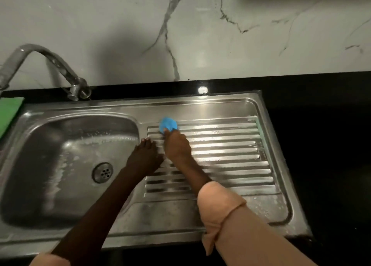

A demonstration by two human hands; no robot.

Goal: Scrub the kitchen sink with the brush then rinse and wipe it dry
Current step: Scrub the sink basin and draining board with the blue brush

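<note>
A steel sink (pixel 200 107) fills the view, its basin (pixel 60 165) on the left and its ribbed drainboard (pixel 230 151) on the right. My right hand (pixel 176 147) grips a round blue brush (pixel 168 124) and holds it against the far left corner of the drainboard. Most of the brush shows beyond my fingers. My left hand (pixel 145 155) rests flat on the strip between basin and drainboard, fingers straight. Soapy foam lies on the basin floor around the drain (pixel 102 172).
A curved steel tap (pixel 50 62) reaches over the basin's far left side. A green cloth (pixel 9 113) lies on the black counter (pixel 321 135) at the far left. A white marble wall rises behind the sink.
</note>
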